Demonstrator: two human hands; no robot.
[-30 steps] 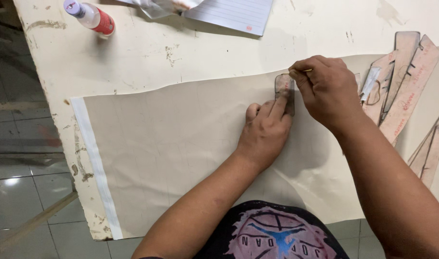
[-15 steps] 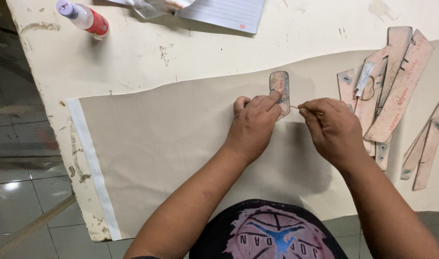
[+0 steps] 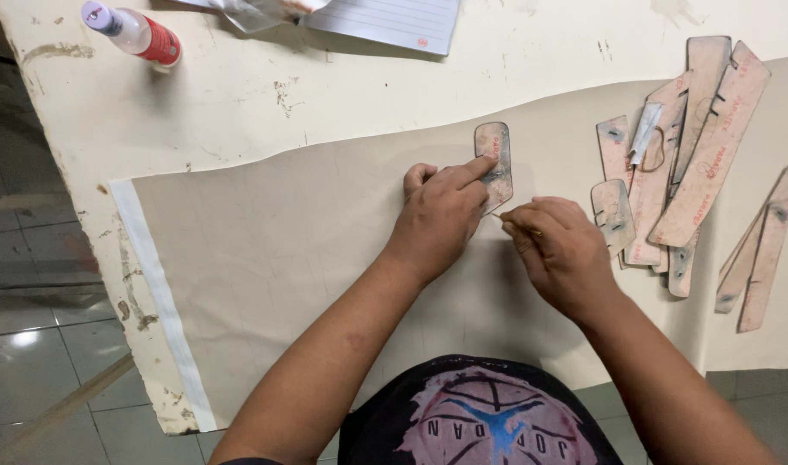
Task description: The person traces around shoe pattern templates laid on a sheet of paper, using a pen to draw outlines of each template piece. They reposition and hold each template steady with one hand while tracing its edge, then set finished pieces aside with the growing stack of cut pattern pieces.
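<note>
A large beige sheet of material (image 3: 282, 258) lies flat on a worn cream table (image 3: 239, 112). On it rests a small rounded cardboard template (image 3: 494, 151). My left hand (image 3: 441, 215) presses that template down with the fingertips. My right hand (image 3: 562, 254) sits just right of and below the template, pinching a thin pencil-like marker whose tip touches the sheet at the template's lower edge.
A heap of long and short cardboard templates (image 3: 678, 172) lies to the right, with two more strips (image 3: 760, 250) further right. A small bottle with red label and purple cap (image 3: 135, 33) lies at the back left. Lined paper (image 3: 385, 19) sits at the back edge. Tiled floor shows on the left.
My right hand has come down from the template's top right corner along its right side to its lower edge. My left hand has stayed pressing on the template.
</note>
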